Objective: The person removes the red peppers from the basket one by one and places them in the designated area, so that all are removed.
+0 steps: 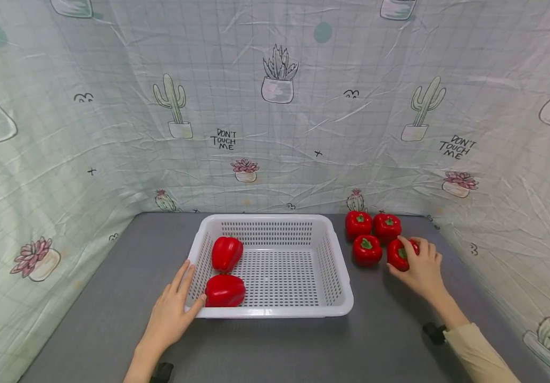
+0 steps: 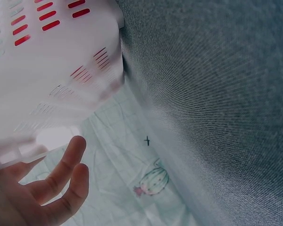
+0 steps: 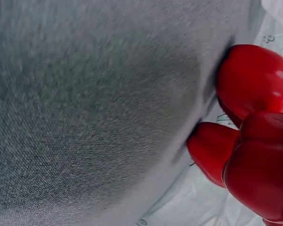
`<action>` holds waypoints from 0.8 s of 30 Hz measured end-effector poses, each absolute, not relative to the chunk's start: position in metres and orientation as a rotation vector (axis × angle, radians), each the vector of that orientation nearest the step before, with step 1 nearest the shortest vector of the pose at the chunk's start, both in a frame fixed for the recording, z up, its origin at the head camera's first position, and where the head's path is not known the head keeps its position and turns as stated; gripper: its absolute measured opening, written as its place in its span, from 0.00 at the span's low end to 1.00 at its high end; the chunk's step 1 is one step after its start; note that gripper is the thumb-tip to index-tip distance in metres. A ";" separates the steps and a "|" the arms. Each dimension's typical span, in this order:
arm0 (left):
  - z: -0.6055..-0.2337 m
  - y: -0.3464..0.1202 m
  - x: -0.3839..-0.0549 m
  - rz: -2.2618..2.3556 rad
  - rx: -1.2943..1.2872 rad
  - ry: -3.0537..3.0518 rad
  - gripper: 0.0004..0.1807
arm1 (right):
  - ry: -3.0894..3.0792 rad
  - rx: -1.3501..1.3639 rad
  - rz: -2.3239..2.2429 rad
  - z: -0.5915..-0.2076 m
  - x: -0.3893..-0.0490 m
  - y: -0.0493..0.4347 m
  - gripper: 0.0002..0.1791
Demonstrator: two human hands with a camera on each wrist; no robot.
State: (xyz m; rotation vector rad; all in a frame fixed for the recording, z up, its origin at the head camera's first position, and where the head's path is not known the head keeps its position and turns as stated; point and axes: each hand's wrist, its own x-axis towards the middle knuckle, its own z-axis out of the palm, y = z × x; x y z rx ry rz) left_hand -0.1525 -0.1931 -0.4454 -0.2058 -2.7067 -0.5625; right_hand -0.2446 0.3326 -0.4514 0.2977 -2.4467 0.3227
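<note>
My right hand grips a red bell pepper to the right of the basket, with the thumb on its near left side and the fingers over its top. In the right wrist view this bell pepper overlaps other peppers behind it. My left hand rests at the left rim of a white perforated plastic basket, fingers extended along the rim and thumb at the near corner. Inside the basket, on its left side, lie two red bell peppers, one farther back and one nearer.
Three more red bell peppers stand stem up right of the basket: a back left one, a back right one and a front one. The grey table meets a printed cloth behind and at both sides.
</note>
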 end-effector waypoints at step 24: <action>-0.448 -0.194 -0.154 -0.570 -0.206 -2.701 0.38 | -2.617 0.258 0.248 -0.468 -0.274 0.340 0.41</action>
